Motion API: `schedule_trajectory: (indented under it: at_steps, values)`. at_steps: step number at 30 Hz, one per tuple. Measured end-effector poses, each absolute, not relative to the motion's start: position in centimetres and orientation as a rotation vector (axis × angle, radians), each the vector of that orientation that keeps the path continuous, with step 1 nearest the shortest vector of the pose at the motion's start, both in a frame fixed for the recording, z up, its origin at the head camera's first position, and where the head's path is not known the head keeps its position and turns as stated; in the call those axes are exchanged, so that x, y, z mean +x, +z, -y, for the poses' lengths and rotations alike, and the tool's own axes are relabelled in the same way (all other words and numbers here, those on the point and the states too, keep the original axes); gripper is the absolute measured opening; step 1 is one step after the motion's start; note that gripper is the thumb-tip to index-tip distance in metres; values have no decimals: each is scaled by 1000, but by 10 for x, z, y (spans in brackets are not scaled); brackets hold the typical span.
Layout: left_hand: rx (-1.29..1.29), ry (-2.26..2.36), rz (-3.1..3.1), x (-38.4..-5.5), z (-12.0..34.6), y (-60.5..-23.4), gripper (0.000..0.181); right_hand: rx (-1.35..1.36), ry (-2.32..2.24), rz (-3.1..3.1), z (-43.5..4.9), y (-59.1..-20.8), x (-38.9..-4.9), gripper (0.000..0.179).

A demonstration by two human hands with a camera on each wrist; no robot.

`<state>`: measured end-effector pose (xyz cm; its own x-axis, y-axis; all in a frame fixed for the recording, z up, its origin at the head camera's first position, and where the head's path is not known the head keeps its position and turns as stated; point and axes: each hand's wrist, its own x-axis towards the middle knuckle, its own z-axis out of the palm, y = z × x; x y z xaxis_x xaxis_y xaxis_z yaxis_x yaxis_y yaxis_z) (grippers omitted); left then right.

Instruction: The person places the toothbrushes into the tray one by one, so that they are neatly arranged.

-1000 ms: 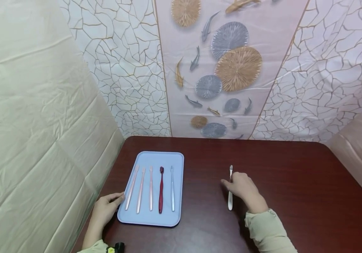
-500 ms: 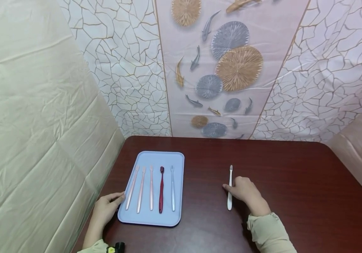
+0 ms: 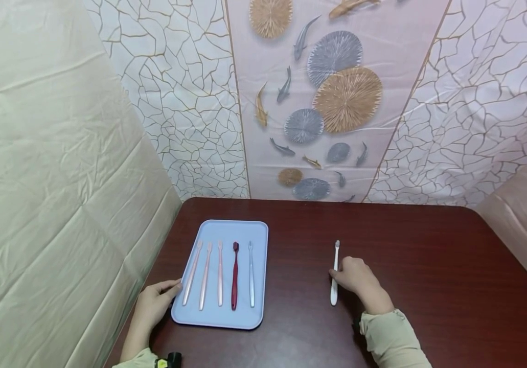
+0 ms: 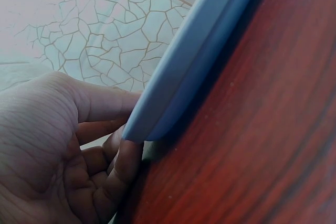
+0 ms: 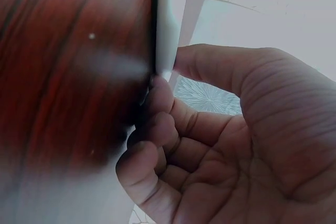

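My left hand [image 3: 152, 306] holds the left rim of a light blue tray [image 3: 219, 318], thumb on the rim and fingers curled at its underside in the left wrist view. Several toothbrushes lie side by side in the tray, heads at the far end: three pink ones, a dark red toothbrush [image 3: 234, 281] and a pale blue toothbrush [image 3: 251, 281]. On the right, my right hand [image 3: 359, 278] pinches a white toothbrush [image 3: 334, 295] around the middle of its handle. Its bristle head points away from me. The right wrist view shows the white handle [image 5: 169, 35] between thumb and index finger.
Both hands work over a dark red-brown wooden table [image 3: 300, 317]. A patterned cloth [image 3: 199, 128] hangs behind its far edge, and a beige cloth [image 3: 61, 204] rises along the left side. A black device [image 3: 174, 359] sits by my left sleeve.
My right hand has slid slightly back toward me along the white toothbrush, and its thumb has drawn in against the handle. The left hand and tray stay in place.
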<state>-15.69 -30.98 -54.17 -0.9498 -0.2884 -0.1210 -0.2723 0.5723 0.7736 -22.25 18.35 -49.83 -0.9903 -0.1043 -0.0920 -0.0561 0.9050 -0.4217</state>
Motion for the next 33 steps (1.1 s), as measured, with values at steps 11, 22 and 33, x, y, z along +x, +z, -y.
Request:
schedule_trajectory:
  at_steps: [11, 22, 33]
  values:
    - [485, -1346, 2776, -156, 310, -541, 39, -144, -660, -2958, -184, -503, -224, 31]
    - [470, -1337, 2770, -158, 309, -541, 39, -187, -661, -2977, -181, -501, -225, 29]
    - [494, -1399, 2757, -156, 309, -541, 38, -186, -682, -2976, -179, -500, -225, 30]
